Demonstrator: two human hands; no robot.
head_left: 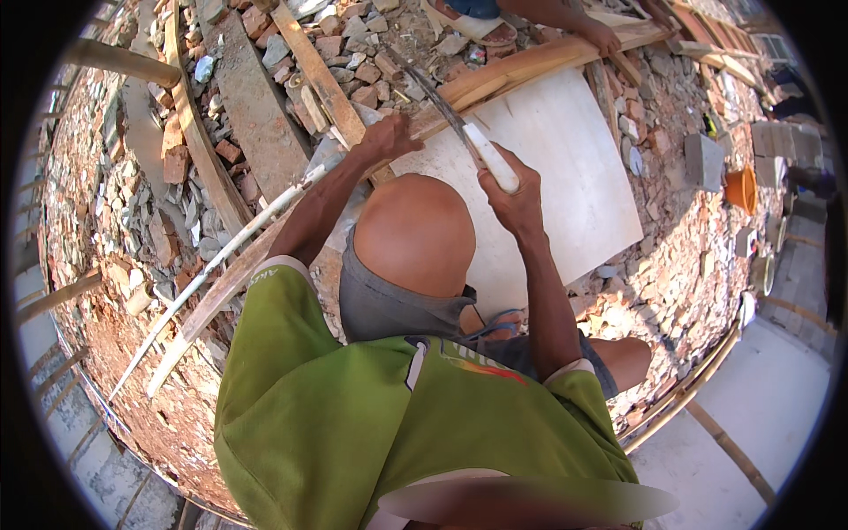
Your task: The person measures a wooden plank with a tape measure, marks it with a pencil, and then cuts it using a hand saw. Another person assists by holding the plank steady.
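Note:
A hand saw with a white handle is gripped in my right hand. Its narrow dark blade points up and left, across a long wooden plank. My left hand is closed at the plank's left end, its fingers partly hidden. Under the plank lies a white sheet, beside my bent knee. Another person's hand rests on the plank farther right, and that person's sandalled foot is just beyond it.
Broken bricks and stones cover the ground. Loose boards and a thin white pole lie to the left. At the right are a grey block and an orange bucket.

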